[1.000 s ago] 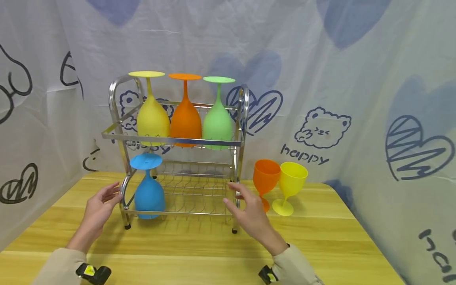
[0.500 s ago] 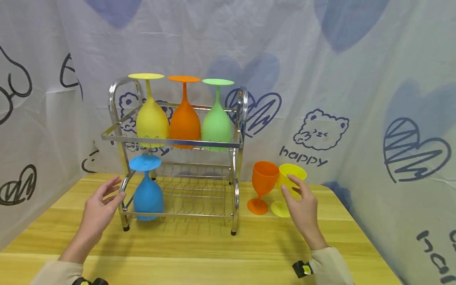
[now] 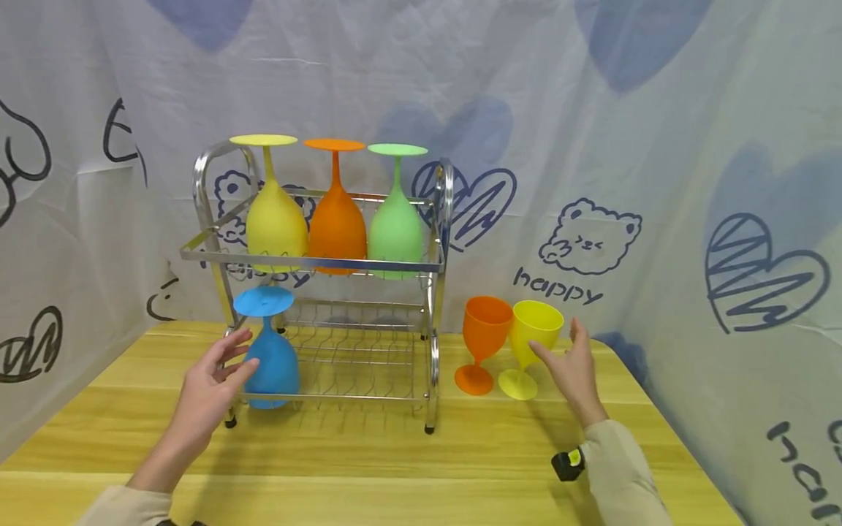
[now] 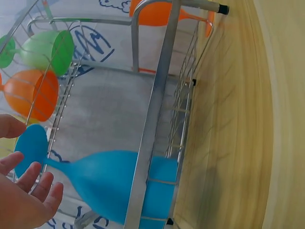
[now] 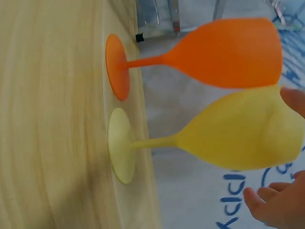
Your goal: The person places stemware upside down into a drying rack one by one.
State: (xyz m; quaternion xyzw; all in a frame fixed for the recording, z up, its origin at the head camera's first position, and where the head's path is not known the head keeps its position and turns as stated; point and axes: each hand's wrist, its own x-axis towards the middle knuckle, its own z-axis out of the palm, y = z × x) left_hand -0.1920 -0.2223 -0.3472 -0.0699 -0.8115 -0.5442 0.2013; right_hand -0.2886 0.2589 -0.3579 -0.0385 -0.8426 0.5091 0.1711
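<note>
My right hand (image 3: 577, 376) spreads round the yellow goblet (image 3: 536, 334), its thumb near the bowl's front and its fingers at the right side. In the right wrist view the thumb (image 5: 294, 101) overlaps the bowl's rim; whether it touches cannot be told. Left of that goblet stands an upright orange goblet (image 3: 485, 329), its bowl close against the yellow one. My left hand (image 3: 205, 391) hovers before the metal rack's lower left corner, fingers loosely bent, holding nothing. Beside it an upside-down blue goblet (image 3: 276, 365) sits on the lower shelf.
The two-tier metal rack (image 3: 355, 264) stands on a wooden table (image 3: 368, 467). Its upper shelf bears an upside-down yellow goblet (image 3: 276, 228), orange goblet (image 3: 337, 228) and green goblet (image 3: 396, 230). A printed cloth (image 3: 631, 146) hangs behind and at both sides.
My right hand has gone from the rack's right side to the yellow goblet, then round to its right side. My left hand has shifted slightly right, in front of the rack's left post.
</note>
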